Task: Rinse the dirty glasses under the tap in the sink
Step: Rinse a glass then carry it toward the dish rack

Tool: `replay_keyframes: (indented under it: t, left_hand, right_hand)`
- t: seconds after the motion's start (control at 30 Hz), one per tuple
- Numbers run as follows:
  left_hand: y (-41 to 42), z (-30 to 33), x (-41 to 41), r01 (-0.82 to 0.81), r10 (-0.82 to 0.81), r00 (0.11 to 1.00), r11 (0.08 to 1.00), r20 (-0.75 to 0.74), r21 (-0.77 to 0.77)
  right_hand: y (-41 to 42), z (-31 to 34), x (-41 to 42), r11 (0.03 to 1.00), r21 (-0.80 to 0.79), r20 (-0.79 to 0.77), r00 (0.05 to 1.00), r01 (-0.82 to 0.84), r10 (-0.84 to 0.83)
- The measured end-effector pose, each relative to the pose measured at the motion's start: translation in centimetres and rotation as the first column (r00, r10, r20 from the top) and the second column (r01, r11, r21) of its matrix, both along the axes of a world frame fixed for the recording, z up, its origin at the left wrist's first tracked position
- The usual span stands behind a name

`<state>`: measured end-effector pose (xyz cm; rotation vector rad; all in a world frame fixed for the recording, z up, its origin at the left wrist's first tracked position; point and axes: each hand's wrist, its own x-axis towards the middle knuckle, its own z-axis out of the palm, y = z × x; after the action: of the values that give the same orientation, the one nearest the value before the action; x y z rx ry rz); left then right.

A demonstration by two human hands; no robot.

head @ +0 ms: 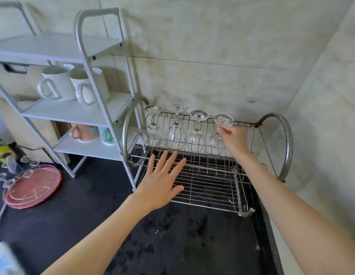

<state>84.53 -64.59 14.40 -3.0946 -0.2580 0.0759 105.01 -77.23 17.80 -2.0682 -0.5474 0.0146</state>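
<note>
Clear upturned stemmed glass, pinched by the right hand fingers while the left hand hovers spread and empty, may clip its near neighbour glass on the wire rack.

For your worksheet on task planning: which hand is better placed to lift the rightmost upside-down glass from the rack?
The right hand: its fingers already pinch the stem of the rightmost clear stemmed glass, while the left hand hovers open above the metal wire dish rack.

No legible text, labels, brands or numbers anywhere in view.
</note>
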Motion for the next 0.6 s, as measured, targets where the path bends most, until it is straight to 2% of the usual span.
replay_keyframes:
  t: [0.17, 0.37, 0.53, 0.6]
  left_hand:
    - [-0.2, 0.0, 0.0, 0.005, -0.005, 1.000, 1.000, 0.029, -0.008]
    - [-0.1, 0.5, 0.0, -0.003, 0.003, 1.000, 0.999, -0.012, -0.044]
    - [0.5, 1.3, 0.0, 0.021, -0.027, 0.998, 0.994, -0.056, -0.105]
    - [0.6, 1.7, -0.3, 0.033, -0.034, 0.999, 0.990, -0.010, -0.139]
  right_hand:
    - [0.0, -0.5, 0.4, 1.000, -0.002, 0.006, 1.000, -0.026, 0.026]
    - [-0.1, -0.3, 0.2, 0.997, -0.056, -0.007, 0.999, -0.044, 0.044]
    - [-0.6, 0.0, -0.2, 0.983, -0.182, -0.070, 0.998, -0.023, 0.011]
    - [-1.2, 0.3, -1.5, 0.970, -0.242, -0.066, 0.998, -0.017, 0.001]
